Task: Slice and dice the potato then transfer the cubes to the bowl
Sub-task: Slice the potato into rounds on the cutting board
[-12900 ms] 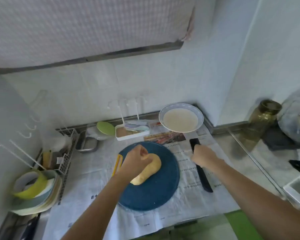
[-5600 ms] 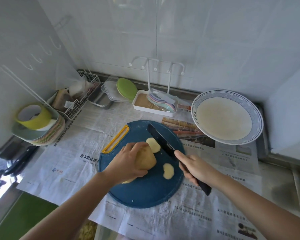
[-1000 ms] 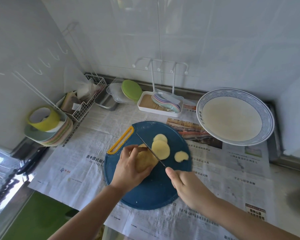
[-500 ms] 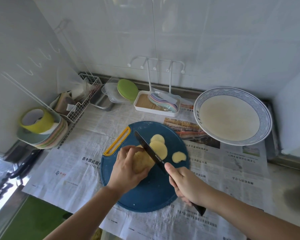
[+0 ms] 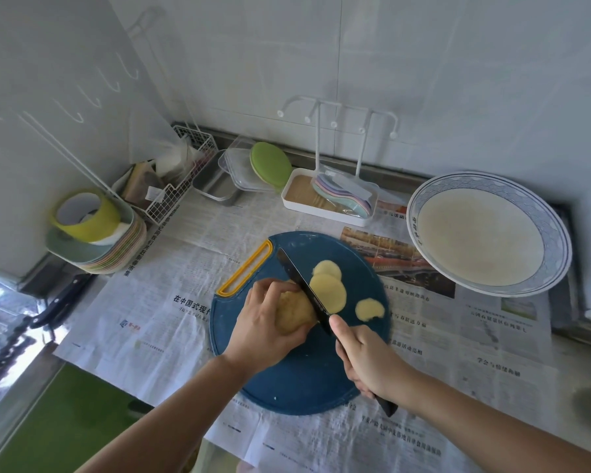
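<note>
A peeled potato (image 5: 292, 312) lies on the round blue cutting board (image 5: 307, 380). My left hand (image 5: 265, 327) grips it from the left, fingers curled over its top. My right hand (image 5: 367, 363) holds the black knife (image 5: 302, 288) by its handle; the blade stands against the potato's cut right face. Three pale slices lie right of the blade: a large slice (image 5: 328, 291), a smaller slice (image 5: 326, 269) behind it and a small slice (image 5: 370, 309) further right. The wide blue-rimmed bowl (image 5: 556, 233) stands at the back right.
Newspaper (image 5: 171, 302) covers the counter. A white tray with pastel spoons (image 5: 331, 196) and lidded containers (image 5: 239, 172) stand at the back. A wire rack (image 5: 171, 189) and a stack of plates holding a yellow-green cup (image 5: 93, 230) stand at the left, by the counter edge.
Since half a second ago the knife has stayed at the potato's cut face and the hands barely moved. Over the longer span, three slices were cut off and lie on the board.
</note>
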`<state>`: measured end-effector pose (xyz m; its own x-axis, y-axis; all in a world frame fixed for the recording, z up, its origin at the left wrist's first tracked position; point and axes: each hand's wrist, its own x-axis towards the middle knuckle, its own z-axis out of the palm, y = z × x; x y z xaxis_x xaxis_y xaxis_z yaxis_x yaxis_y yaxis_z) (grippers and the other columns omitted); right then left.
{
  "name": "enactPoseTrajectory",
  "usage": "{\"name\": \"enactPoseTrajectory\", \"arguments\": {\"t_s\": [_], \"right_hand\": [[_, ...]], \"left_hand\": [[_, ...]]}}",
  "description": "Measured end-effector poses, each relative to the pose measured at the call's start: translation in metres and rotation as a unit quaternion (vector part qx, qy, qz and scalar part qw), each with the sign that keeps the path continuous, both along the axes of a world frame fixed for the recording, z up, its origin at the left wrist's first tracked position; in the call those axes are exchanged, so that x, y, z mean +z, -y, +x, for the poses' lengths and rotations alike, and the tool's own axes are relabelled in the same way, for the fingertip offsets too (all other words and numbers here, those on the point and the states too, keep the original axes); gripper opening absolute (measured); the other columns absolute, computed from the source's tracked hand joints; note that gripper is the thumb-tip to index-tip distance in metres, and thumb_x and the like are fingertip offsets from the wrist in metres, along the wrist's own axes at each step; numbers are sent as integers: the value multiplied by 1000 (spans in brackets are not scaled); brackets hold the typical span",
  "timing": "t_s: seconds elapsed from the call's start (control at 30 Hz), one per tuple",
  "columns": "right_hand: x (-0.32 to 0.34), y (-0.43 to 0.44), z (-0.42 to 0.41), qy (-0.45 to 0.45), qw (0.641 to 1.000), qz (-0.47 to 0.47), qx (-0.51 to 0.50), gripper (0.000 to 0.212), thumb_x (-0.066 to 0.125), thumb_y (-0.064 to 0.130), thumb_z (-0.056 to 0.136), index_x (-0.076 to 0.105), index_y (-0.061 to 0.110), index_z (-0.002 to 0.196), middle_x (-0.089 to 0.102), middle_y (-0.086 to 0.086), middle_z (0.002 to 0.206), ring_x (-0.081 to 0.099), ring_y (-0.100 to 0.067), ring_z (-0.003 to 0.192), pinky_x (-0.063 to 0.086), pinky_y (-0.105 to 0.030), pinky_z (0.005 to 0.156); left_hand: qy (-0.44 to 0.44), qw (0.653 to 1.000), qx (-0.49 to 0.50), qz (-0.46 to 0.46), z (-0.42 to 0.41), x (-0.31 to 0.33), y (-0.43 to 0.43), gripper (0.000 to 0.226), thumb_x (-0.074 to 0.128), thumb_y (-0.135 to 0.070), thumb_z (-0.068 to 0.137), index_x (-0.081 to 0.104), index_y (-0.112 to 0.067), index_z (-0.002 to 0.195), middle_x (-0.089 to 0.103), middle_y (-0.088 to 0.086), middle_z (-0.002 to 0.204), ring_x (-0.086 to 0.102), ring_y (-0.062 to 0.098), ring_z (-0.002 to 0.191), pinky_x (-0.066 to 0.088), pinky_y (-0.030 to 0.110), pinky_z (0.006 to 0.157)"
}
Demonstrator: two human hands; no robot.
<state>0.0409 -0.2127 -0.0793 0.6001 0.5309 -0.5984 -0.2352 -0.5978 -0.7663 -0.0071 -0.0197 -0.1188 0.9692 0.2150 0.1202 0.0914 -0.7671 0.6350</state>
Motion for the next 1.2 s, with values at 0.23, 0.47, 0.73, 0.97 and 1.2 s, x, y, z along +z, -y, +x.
{"name": "enactPoseTrajectory", "arguments": {"t_s": [0.23, 0.47, 0.73, 0.97, 1.2], "right_hand": [[-5, -3, 3, -9, 1000, 5, -3, 59, 23, 64, 95, 34, 13, 68, 29, 9, 37, 24, -13, 34, 27, -27, 41], [-11, -7, 4, -17, 1000, 19, -18, 57, 24, 62, 96, 32, 15, 64, 28, 10, 35, 23, -12, 33, 25, -24, 39], [-21, -10, 0, -25, 998, 38, -36, 57, 27, 63, 95, 29, 17, 62, 23, 9, 39, 19, -12, 35, 19, -28, 42], [-14, -11, 5, -38, 999, 29, -15, 58, 24, 64, 96, 29, 17, 61, 25, 8, 37, 22, -14, 35, 28, -25, 40], [-25, -9, -7, -11, 998, 48, -36, 54, 26, 56, 99, 26, 18, 61, 20, 10, 40, 16, -10, 35, 16, -25, 41]], "left_hand": [[-20, 1000, -4, 5, 2, 1, -1, 62, 62, -61, 65, 40, -43, 120, 41, -11, 123, 42, 6, 108, 38, 21, 86], [-41, 999, 2, 3, 4, 4, -1, 65, 59, -61, 63, 46, -38, 122, 38, -14, 122, 43, 7, 109, 36, 21, 86], [-38, 999, 3, -9, 5, 7, -2, 67, 61, -62, 62, 50, -32, 122, 43, -9, 121, 46, 10, 109, 38, 23, 88], [-35, 999, -12, -4, 3, 9, -2, 67, 62, -60, 64, 49, -31, 123, 41, -12, 121, 47, 9, 107, 39, 20, 86], [-55, 998, -8, -31, 4, 14, -4, 62, 68, -60, 61, 45, -44, 117, 41, -16, 121, 44, 5, 109, 36, 18, 88]]}}
